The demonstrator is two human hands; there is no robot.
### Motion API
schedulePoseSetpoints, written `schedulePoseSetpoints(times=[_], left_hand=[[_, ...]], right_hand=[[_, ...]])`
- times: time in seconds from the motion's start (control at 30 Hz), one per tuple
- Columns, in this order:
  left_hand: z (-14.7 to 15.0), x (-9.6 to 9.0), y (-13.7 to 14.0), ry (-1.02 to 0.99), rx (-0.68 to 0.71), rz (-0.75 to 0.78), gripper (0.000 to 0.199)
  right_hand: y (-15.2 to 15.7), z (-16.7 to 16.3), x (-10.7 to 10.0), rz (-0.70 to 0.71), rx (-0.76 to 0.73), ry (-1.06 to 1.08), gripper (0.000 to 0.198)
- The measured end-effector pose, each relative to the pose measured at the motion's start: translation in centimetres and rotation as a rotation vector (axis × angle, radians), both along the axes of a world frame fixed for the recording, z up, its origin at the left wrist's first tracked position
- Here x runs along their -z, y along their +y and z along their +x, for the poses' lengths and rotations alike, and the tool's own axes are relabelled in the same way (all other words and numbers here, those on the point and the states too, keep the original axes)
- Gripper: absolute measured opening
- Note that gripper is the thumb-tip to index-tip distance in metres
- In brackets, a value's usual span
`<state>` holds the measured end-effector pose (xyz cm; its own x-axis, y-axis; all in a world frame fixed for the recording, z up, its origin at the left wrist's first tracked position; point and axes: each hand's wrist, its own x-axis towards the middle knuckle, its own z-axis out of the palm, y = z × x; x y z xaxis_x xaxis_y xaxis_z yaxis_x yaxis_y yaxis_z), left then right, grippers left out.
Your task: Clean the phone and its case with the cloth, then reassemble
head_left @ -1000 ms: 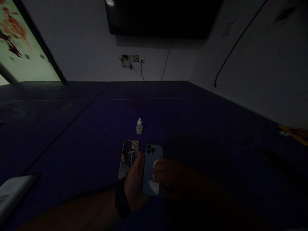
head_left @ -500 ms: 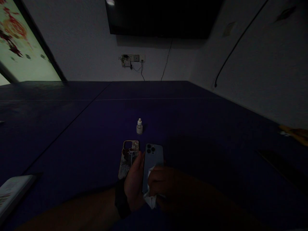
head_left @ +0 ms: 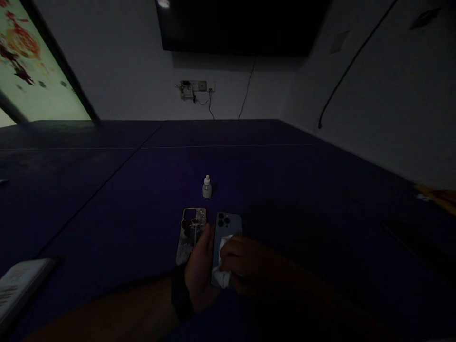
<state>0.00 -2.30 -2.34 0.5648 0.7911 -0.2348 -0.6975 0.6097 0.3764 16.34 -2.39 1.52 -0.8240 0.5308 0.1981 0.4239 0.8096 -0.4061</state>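
A blue-grey smartphone rests back side up in my left hand, its camera cluster at the far end. The left thumb lies along the phone's left edge; the other fingers are mostly hidden beneath it. My right hand pinches a crumpled white tissue and presses it on the lower half of the phone's back. Just left of the phone, a patterned phone case lies on the blue table, partly covered by my left hand. Beyond them stands a small dropper bottle with a white cap.
The blue table reaches to the wall. A white box-like object lies at the left, a dark flat object at the right, and a yellow item near the right wall. A television hangs above wall sockets.
My right hand and the tissue have slid a little up the phone's back, toward the cameras. My left hand and the phone have barely moved.
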Motion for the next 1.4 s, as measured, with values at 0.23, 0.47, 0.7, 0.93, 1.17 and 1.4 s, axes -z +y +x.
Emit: schedulePoseSetpoints(times=[0.23, 0.47, 0.7, 0.93, 1.17, 1.4], left_hand=[[0.1, -0.3, 0.1, 0.023, 0.012, 0.003, 0.038], [0.1, -0.1, 0.1, -0.022, -0.006, -0.036, 0.039], [0.1, -0.7, 0.0, -0.008, 0.035, -0.036, 0.040], [0.2, -0.2, 0.0, -0.004, 0.006, -0.018, 0.041], [0.3, 0.1, 0.0, -0.033, 0.010, -0.009, 0.039], [0.3, -0.4, -0.1, 0.010, 0.033, 0.003, 0.045]], right_hand=[[-0.2, 0.4, 0.0, -0.018, 0.035, -0.057, 0.009], [0.0, -0.2, -0.1, 0.017, 0.044, -0.052, 0.016], [-0.5, -0.2, -0.3, -0.026, -0.080, -0.089, 0.009], [0.2, 0.2, -0.3, -0.014, 0.157, -0.017, 0.019], [-0.7, -0.1, -0.3, -0.025, -0.045, -0.057, 0.013], [0.1, 0.6, -0.4, -0.023, 0.140, -0.020, 0.018]])
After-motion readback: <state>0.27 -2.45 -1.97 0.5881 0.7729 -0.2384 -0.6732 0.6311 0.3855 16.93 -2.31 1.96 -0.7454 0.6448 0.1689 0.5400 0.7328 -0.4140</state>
